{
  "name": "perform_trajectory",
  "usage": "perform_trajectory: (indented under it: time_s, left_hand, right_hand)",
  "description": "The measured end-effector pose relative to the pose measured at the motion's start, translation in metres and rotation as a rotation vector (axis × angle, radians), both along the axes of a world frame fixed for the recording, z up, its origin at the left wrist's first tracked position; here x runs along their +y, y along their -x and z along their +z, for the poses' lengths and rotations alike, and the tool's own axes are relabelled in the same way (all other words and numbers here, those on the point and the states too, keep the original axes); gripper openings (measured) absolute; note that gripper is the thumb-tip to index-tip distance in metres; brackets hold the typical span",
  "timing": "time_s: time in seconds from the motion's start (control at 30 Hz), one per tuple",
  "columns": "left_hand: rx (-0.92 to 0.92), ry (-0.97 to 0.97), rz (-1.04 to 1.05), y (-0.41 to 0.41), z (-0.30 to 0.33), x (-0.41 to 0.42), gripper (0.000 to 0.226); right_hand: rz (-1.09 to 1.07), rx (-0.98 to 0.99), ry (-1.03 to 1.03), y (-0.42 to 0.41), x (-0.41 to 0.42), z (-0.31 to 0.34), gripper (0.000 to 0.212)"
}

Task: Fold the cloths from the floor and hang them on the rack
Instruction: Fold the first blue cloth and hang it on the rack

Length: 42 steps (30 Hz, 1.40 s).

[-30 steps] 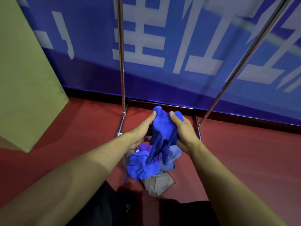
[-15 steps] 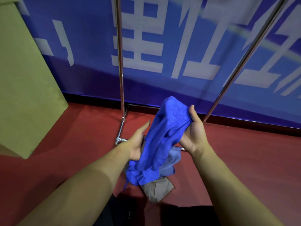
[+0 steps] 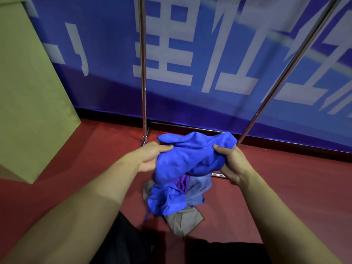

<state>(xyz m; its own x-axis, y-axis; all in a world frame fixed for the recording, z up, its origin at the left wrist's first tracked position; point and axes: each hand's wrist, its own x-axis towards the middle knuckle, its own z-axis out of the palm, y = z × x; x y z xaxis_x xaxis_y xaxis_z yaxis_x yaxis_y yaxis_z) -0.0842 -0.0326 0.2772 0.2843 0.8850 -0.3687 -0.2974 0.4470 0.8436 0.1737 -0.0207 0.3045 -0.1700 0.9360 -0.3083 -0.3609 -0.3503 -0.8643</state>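
A bright blue cloth (image 3: pixel 192 159) hangs bunched between my two hands, above the floor. My left hand (image 3: pixel 150 159) grips its left side with the thumb on top. My right hand (image 3: pixel 231 162) grips its right side, fingers curled into the fabric. Below lies a pile of cloths (image 3: pixel 182 197) on the red floor: another blue one, a purple one, a pale blue one and a grey one (image 3: pixel 182 221). The metal rack (image 3: pixel 142 73) stands just behind, its two poles rising out of view; its hanging bar is not in view.
A blue banner wall (image 3: pixel 209 54) with white characters is close behind the rack. A green-yellow panel (image 3: pixel 28 92) stands at the left. The rack's base bars (image 3: pixel 190 127) lie on the red floor (image 3: pixel 285 178) around the pile.
The blue cloth, held upright and narrow before, is now spread sideways between both hands. My hands have moved apart, and the left hand now grips the cloth.
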Motion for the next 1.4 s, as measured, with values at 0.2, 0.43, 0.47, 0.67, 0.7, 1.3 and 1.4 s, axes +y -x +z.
perform_trajectory:
  time_s: [0.2,0.43,0.47,0.67,0.7,1.3,1.4]
  left_hand:
    - [0.428,-0.208,0.196,0.005,-0.009,0.007,0.017]
    - [0.334,-0.101,0.410,0.012,-0.006,0.011,0.050]
    - [0.293,-0.078,0.435,0.011,-0.005,0.013,0.047]
    - [0.076,0.026,0.472,0.015,0.001,0.016,0.031]
    - [0.063,0.029,0.462,0.016,0.001,0.016,0.029]
    - [0.078,-0.055,0.641,0.032,0.012,0.018,0.022]
    - [0.164,-0.140,0.624,0.037,0.012,0.016,0.012]
  right_hand:
    - [-0.010,-0.429,-0.174,-0.006,-0.001,-0.016,0.020]
    - [-0.057,-0.365,0.028,-0.007,0.000,-0.007,0.030]
    - [-0.032,-0.297,0.045,-0.007,-0.001,-0.003,0.032]
    - [-0.036,0.132,0.073,-0.013,-0.003,0.015,0.022]
    - [-0.047,0.142,0.069,-0.014,-0.004,0.016,0.020]
    - [-0.316,-0.273,-0.178,-0.027,0.003,-0.001,0.022]
    - [-0.330,-0.338,-0.209,-0.033,0.003,0.000,0.028]
